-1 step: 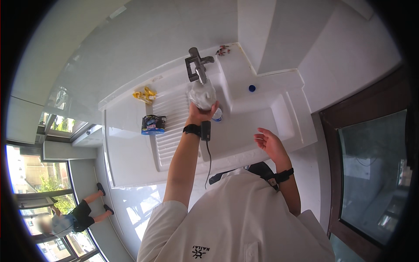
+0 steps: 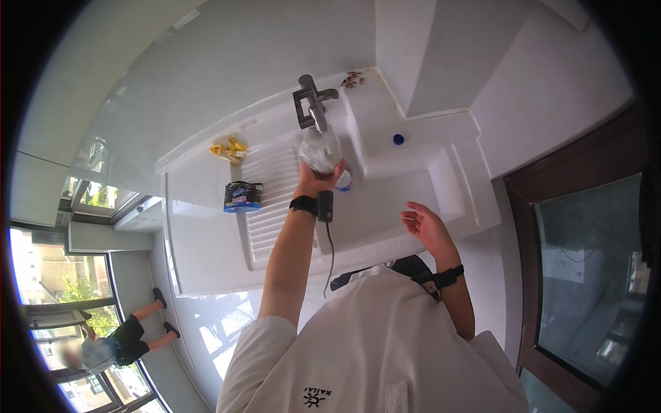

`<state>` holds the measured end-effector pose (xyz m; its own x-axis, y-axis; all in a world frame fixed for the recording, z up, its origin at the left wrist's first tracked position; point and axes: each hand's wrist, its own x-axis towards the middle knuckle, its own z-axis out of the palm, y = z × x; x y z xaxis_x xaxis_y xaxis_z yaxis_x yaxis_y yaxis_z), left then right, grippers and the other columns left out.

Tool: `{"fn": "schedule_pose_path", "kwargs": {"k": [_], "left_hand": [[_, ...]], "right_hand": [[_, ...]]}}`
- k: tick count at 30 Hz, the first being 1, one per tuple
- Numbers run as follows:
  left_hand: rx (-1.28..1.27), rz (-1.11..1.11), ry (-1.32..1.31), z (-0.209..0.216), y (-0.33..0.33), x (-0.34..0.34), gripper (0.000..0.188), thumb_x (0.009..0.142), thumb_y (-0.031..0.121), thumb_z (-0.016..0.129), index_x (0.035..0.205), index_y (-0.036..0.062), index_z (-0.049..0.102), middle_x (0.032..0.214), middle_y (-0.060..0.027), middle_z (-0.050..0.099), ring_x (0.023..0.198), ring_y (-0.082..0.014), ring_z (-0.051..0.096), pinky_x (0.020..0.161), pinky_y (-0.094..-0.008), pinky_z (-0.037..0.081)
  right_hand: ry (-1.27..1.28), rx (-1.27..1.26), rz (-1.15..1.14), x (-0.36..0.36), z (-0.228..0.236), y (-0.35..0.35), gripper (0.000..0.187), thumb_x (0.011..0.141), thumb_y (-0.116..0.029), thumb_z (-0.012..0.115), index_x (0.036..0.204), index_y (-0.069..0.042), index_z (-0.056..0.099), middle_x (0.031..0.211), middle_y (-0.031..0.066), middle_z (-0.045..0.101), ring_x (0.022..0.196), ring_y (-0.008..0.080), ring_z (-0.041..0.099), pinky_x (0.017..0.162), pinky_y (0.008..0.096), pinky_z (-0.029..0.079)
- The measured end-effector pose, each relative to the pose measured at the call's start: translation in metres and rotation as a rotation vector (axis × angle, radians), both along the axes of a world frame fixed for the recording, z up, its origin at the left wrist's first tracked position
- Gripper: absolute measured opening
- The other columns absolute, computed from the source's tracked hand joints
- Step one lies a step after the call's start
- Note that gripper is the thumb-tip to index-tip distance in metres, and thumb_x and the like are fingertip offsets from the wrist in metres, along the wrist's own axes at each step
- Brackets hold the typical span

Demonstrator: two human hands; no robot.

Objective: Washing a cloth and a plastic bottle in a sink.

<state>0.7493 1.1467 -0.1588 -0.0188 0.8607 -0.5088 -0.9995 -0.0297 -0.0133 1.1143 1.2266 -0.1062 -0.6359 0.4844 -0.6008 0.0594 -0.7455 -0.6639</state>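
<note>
- The white sink is smooth, with a ribbed washboard.
- The right hand hangs loosely open near the sink's front edge, fingers slightly curled.
- The white bundle, crumpled and rounded, sits beneath the metal faucet.
- The left hand clasps the bundle's lower part.

- The person's left hand grips a whitish, crumpled-looking item under the faucet.
- The right hand, fingers loosely curled, hovers near the front of the sink.
- A dark packet and yellow wrapper lie left of the ribbed washboard.
- A blue cap rests on the ledge.
- Another person is near the windows.
</note>
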Motion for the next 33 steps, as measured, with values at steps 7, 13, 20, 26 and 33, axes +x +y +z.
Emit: {"fn": "schedule_pose_path", "kwargs": {"k": [7, 13, 20, 26, 33], "left_hand": [[-0.028, 0.014, -0.028, 0.005, 0.003, 0.003, 0.061, 0.085, 0.057, 0.059, 0.127, 0.0135, 0.056, 0.123, -0.0136, 0.054, 0.113, -0.0383, 0.055, 0.075, -0.0408, 0.061], [-0.039, 0.024, 0.0, 0.014, 0.003, 0.007, 0.06, 0.086, 0.057, 0.057, 0.127, 0.014, 0.056, 0.123, -0.0135, 0.054, 0.111, -0.039, 0.056, 0.074, -0.0404, 0.061], [-0.023, 0.038, 0.011, 0.018, 0.002, 0.011, 0.057, 0.088, 0.057, 0.056, 0.127, 0.0155, 0.057, 0.123, -0.0112, 0.055, 0.111, -0.0386, 0.055, 0.074, -0.0407, 0.061], [-0.016, 0.038, 0.014, 0.015, 0.0, 0.009, 0.056, 0.088, 0.059, 0.056, 0.126, 0.0177, 0.058, 0.121, -0.0075, 0.057, 0.111, -0.0365, 0.055, 0.075, -0.0388, 0.06], [-0.077, 0.053, 0.067, 0.016, 0.003, 0.009, 0.057, 0.089, 0.056, 0.056, 0.128, 0.0148, 0.057, 0.123, -0.0105, 0.056, 0.113, -0.0372, 0.055, 0.075, -0.0376, 0.06]], "right_hand": [[-0.023, 0.026, 0.073, -0.009, 0.0, -0.005, 0.038, 0.098, -0.034, 0.053, 0.128, -0.01, 0.058, 0.114, 0.0081, 0.065, 0.102, 0.0186, 0.064, 0.089, 0.0306, 0.046], [-0.037, 0.038, 0.12, -0.018, 0.004, -0.007, 0.038, 0.097, -0.035, 0.056, 0.126, -0.01, 0.059, 0.111, 0.0079, 0.066, 0.1, 0.0181, 0.063, 0.087, 0.0292, 0.046], [-0.066, 0.036, 0.122, -0.021, 0.008, -0.009, 0.038, 0.097, -0.035, 0.056, 0.125, -0.01, 0.059, 0.109, 0.0081, 0.066, 0.098, 0.0178, 0.063, 0.085, 0.0282, 0.047], [-0.074, 0.023, 0.125, -0.02, 0.009, -0.011, 0.037, 0.097, -0.034, 0.056, 0.124, -0.01, 0.06, 0.108, 0.0078, 0.066, 0.097, 0.0177, 0.063, 0.084, 0.0284, 0.047], [-0.06, 0.003, 0.094, -0.018, 0.005, -0.012, 0.036, 0.097, -0.035, 0.057, 0.123, -0.01, 0.06, 0.109, 0.0083, 0.066, 0.099, 0.018, 0.063, 0.086, 0.0287, 0.047]]}}
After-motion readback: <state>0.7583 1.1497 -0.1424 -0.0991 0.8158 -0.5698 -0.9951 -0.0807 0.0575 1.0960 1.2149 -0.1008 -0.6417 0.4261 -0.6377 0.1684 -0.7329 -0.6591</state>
